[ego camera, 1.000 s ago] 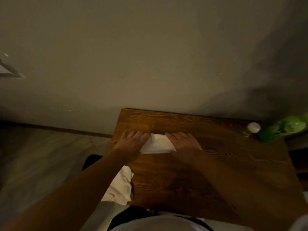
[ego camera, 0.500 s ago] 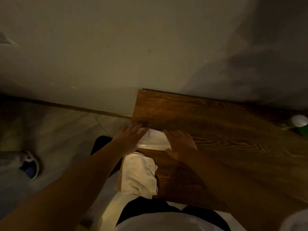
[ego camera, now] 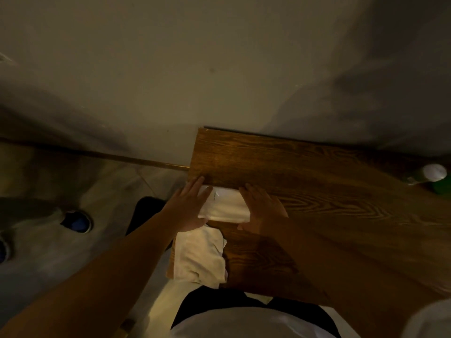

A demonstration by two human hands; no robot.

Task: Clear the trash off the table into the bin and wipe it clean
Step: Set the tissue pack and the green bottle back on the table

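Observation:
A white folded cloth point(ego camera: 225, 206) lies flat on the dark wooden table point(ego camera: 317, 191) near its left edge. My left hand point(ego camera: 188, 208) presses on the cloth's left end, fingers straight and together. My right hand point(ego camera: 263, 208) lies flat on its right end. Both palms are down and neither hand is closed around the cloth. A second crumpled white cloth point(ego camera: 200, 257) hangs over the near left corner of the table, just below my left wrist.
A bottle with a white cap point(ego camera: 434, 172) and green body stands at the table's far right edge. The wall runs right behind the table. On the floor to the left sits a shoe point(ego camera: 78, 222). My dark trousers and white shirt fill the bottom.
Both hands have slid the white cloth toward me and toward the table's left edge. The view has swung left, so the green bottle is nearly out of frame and the crumpled cloth shows fully.

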